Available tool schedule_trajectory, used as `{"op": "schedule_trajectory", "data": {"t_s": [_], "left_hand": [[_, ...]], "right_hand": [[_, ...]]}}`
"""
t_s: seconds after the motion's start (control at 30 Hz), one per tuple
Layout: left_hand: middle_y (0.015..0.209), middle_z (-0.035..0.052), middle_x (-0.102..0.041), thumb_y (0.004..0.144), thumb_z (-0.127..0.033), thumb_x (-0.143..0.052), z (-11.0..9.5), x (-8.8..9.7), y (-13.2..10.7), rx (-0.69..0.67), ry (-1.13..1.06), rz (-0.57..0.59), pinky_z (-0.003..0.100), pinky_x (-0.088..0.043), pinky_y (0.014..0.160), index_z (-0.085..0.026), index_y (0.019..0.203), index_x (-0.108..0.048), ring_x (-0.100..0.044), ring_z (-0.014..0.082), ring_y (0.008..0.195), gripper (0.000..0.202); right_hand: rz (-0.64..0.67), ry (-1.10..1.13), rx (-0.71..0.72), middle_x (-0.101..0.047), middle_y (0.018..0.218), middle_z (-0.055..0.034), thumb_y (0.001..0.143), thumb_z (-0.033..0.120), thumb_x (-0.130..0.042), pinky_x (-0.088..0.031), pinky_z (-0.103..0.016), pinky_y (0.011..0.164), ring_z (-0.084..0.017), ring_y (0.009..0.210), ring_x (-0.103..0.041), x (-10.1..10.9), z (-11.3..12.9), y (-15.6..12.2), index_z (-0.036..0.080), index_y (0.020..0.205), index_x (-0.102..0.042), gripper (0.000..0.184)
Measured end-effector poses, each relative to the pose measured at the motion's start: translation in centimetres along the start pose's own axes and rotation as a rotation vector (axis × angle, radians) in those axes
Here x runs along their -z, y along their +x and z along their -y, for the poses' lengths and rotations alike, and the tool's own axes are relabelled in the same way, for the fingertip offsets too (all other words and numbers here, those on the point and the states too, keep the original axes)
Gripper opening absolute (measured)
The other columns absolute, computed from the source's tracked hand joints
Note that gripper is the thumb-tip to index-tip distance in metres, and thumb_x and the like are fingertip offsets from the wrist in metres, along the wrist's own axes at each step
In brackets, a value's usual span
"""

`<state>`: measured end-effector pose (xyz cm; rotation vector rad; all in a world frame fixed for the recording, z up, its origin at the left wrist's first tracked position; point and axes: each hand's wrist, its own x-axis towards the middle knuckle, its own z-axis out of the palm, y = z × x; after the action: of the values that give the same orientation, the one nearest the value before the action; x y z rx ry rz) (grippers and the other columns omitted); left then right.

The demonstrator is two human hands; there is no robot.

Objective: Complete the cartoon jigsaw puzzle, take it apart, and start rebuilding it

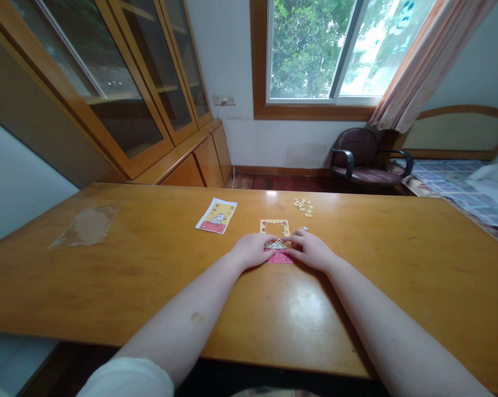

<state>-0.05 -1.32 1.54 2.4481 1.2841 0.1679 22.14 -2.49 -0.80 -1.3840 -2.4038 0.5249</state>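
Observation:
A partly assembled jigsaw puzzle (279, 258) lies on the wooden table in front of me, yellow at the top, pink at the bottom, with a white cartoon figure between. Bare table shows through a gap in its upper half. My left hand (255, 250) rests at the puzzle's left side, fingertips on its edge and thumb apart from them. From the right, my right hand (310, 249) touches the puzzle near the figure, index finger and thumb spread. No loose piece can be made out in either hand. Just beyond the right hand lies a single puzzle piece (304, 228).
Loose yellow puzzle pieces (303, 207) form a small pile beyond the puzzle. A printed reference picture (217, 215) lies to the left, a clear plastic bag (87, 225) farther left. Past the wooden table (158, 298) stand a glass-door cabinet (150, 99) and an armchair (362, 151).

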Motion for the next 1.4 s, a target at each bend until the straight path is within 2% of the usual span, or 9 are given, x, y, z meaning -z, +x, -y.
{"op": "schedule_trajectory", "data": {"t_s": [0.33, 0.7, 0.77, 0.83, 0.9, 0.97, 1.1, 1.27, 1.4], "left_hand": [[0.107, 0.0014, -0.069, 0.083, -0.044, -0.051, 0.1, -0.1, 0.1, 0.002, -0.002, 0.014, 0.030, -0.049, 0.077, -0.031, 0.118, -0.061, -0.064, 0.0224, 0.095, 0.038], [0.104, 0.0044, -0.069, 0.082, -0.043, -0.053, -0.3, 0.1, 0.0, 0.041, -0.008, 0.025, 0.029, -0.048, 0.078, -0.027, 0.114, -0.063, -0.063, 0.0225, 0.094, 0.037], [0.106, 0.0045, -0.069, 0.083, -0.043, -0.053, -0.3, 0.1, 0.0, 0.039, -0.018, 0.021, 0.028, -0.048, 0.079, -0.027, 0.114, -0.063, -0.063, 0.0222, 0.095, 0.036], [0.106, 0.0044, -0.069, 0.084, -0.042, -0.052, -0.1, 0.0, 0.1, 0.042, -0.028, 0.008, 0.028, -0.048, 0.079, -0.026, 0.112, -0.064, -0.063, 0.0218, 0.095, 0.035], [0.104, 0.0041, -0.069, 0.085, -0.041, -0.050, 0.1, -0.2, 0.3, 0.061, -0.037, -0.009, 0.028, -0.048, 0.077, -0.026, 0.108, -0.065, -0.063, 0.0214, 0.094, 0.031], [0.099, 0.0038, -0.070, 0.085, -0.038, -0.050, 0.3, -0.3, 0.4, 0.090, -0.047, -0.020, 0.028, -0.047, 0.074, -0.025, 0.102, -0.067, -0.064, 0.0210, 0.091, 0.027], [0.094, 0.0043, -0.069, 0.085, -0.033, -0.049, 0.7, -0.2, 0.5, 0.142, -0.046, -0.050, 0.027, -0.047, 0.071, -0.023, 0.095, -0.066, -0.064, 0.0200, 0.087, 0.022], [0.093, 0.0043, -0.069, 0.085, -0.033, -0.050, 0.7, -0.1, 0.5, 0.150, -0.035, -0.041, 0.027, -0.047, 0.071, -0.024, 0.098, -0.064, -0.064, 0.0204, 0.086, 0.022], [0.093, 0.0045, -0.069, 0.085, -0.035, -0.050, 0.5, -0.1, 0.5, 0.140, -0.046, -0.036, 0.027, -0.047, 0.072, -0.024, 0.100, -0.064, -0.064, 0.0208, 0.088, 0.023]], "right_hand": [[0.010, -0.016, 0.012, -0.056, 0.091, -0.0056, 0.084, 0.044, -0.058, -0.045, -0.030, 0.078, -0.017, 0.081, -0.056, -0.1, 0.0, 0.0, 0.027, 0.118, -0.063, 0.038], [0.021, -0.015, -0.009, -0.057, 0.094, -0.0053, 0.083, 0.044, -0.060, -0.045, -0.030, 0.078, -0.018, 0.083, -0.058, 0.0, 0.3, 0.0, 0.028, 0.117, -0.063, 0.038], [-0.065, -0.004, -0.060, -0.058, 0.101, -0.0068, 0.086, 0.043, -0.055, -0.044, -0.030, 0.082, -0.019, 0.089, -0.058, 0.1, 0.1, 0.1, 0.025, 0.123, -0.058, 0.042], [-0.213, -0.021, -0.184, -0.059, 0.108, -0.0090, 0.090, 0.037, -0.048, -0.043, -0.031, 0.087, -0.020, 0.095, -0.058, 0.2, -0.5, 0.1, 0.021, 0.125, -0.054, 0.040], [-0.350, -0.073, -0.349, -0.060, 0.111, -0.0111, 0.091, 0.029, -0.041, -0.043, -0.033, 0.089, -0.022, 0.100, -0.057, 0.3, -1.6, 0.2, 0.017, 0.120, -0.057, 0.034], [-0.394, -0.106, -0.460, -0.061, 0.111, -0.0119, 0.091, 0.023, -0.038, -0.042, -0.033, 0.090, -0.023, 0.103, -0.057, 0.4, -2.8, 0.2, 0.015, 0.114, -0.060, 0.032], [-0.372, -0.144, -0.533, -0.062, 0.110, -0.0115, 0.089, 0.018, -0.038, -0.042, -0.032, 0.088, -0.022, 0.102, -0.058, 0.5, -3.9, 0.2, 0.016, 0.105, -0.065, 0.031], [-0.279, -0.168, -0.449, -0.064, 0.103, -0.0092, 0.089, 0.021, -0.043, -0.043, -0.029, 0.081, -0.020, 0.093, -0.060, 0.5, -2.8, 0.2, 0.019, 0.096, -0.068, 0.026], [-0.255, -0.196, -0.444, -0.064, 0.099, -0.0084, 0.088, 0.030, -0.049, -0.043, -0.028, 0.076, -0.020, 0.087, -0.060, 0.7, -2.1, 0.1, 0.020, 0.090, -0.070, 0.023]]}}
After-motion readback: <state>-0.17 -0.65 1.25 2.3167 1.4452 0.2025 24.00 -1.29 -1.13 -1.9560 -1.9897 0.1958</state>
